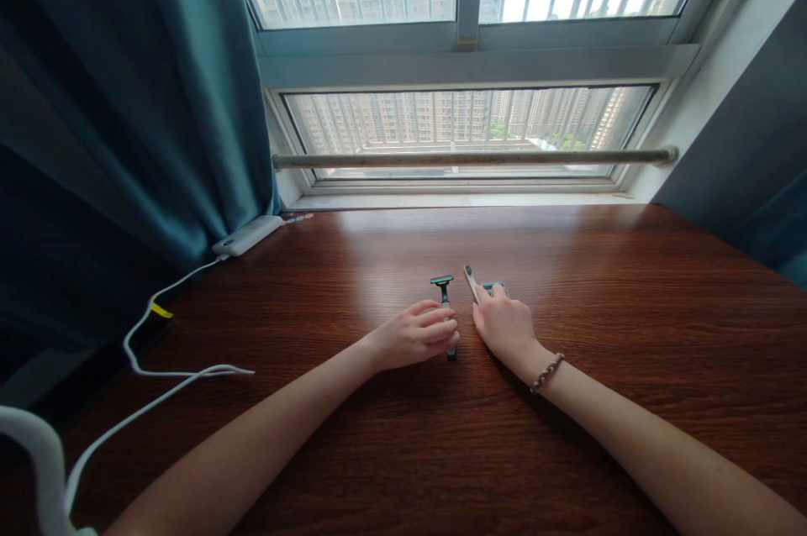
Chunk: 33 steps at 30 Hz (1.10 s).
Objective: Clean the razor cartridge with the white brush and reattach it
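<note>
1. Centrally on a dark wooden table [630,309], two bare forearms reach forward from the viewer and the hands nearly meet.
2. Left hand [413,336]: its fingers are curled over the handle of a razor [444,291], pressing it to the wood.
3. The razor's long axis runs from 12 to 6 o'clock. Its teal head points to 12, toward the window [466,128], and the handle's butt pokes out at 6, below the fingertips.
4. From the left palm the razor lies at 3 o'clock, in the gap between the hands; the left hand is the nearer one.
5. Right hand [504,328], with a beaded bracelet [545,372] at the wrist, lies knuckles up over a second razor [471,284], which sticks out at 12 o'clock with its pale handle leaning toward 11. Whether the fingers grip it cannot be told.
6. The two razors lie just beside each other, apart.
7. At 10 o'clock, well apart, a white cable [157,301] trails to a white power bank [247,235] by a teal curtain [126,99].
</note>
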### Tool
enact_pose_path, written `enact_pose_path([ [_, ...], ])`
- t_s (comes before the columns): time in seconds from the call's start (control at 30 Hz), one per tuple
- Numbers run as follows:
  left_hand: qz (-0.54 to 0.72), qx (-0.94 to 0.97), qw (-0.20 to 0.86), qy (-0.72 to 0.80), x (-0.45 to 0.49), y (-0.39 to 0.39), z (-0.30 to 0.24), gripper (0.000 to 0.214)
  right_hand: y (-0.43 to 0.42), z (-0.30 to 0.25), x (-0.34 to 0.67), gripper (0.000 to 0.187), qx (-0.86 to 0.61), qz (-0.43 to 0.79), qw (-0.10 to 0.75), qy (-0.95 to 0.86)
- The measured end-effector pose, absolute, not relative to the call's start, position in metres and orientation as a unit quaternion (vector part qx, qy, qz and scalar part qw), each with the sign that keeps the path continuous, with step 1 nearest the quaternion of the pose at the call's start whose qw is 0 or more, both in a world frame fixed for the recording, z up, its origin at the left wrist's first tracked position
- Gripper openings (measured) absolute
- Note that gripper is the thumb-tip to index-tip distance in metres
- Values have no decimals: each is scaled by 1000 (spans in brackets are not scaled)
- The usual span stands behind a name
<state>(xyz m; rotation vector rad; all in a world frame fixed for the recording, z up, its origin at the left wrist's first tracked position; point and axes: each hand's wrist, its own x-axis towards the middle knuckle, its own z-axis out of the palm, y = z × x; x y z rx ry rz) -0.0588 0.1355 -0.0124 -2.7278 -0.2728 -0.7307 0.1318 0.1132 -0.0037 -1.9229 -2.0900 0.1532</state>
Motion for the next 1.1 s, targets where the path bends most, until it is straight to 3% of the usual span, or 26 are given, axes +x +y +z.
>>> enact_pose_path([
  [0.33,-300,-939,114,-127,-63,135,-21,27,88,-18,113,22,-507,305,282,-755],
  [0.6,-301,-935,149,-115,-68,128,-19,25,88,-23,111,14,-445,382,339,-735],
  [0.7,-381,-897,149,-169,-65,120,-17,31,87,-17,113,10,-438,395,356,-725],
  [0.77,-462,-845,65,-262,-60,116,-13,31,86,-12,113,11,-421,421,368,-714],
  [0.83,-498,-791,-98,-341,-53,111,-8,30,84,-8,114,11,-384,462,374,-707],
  [0.97,-380,-758,-432,-308,-42,103,7,29,76,-3,112,4,-303,500,344,-735],
  [1.1,-375,-707,-529,-282,-40,94,18,27,75,1,113,8,-276,496,305,-765],
])
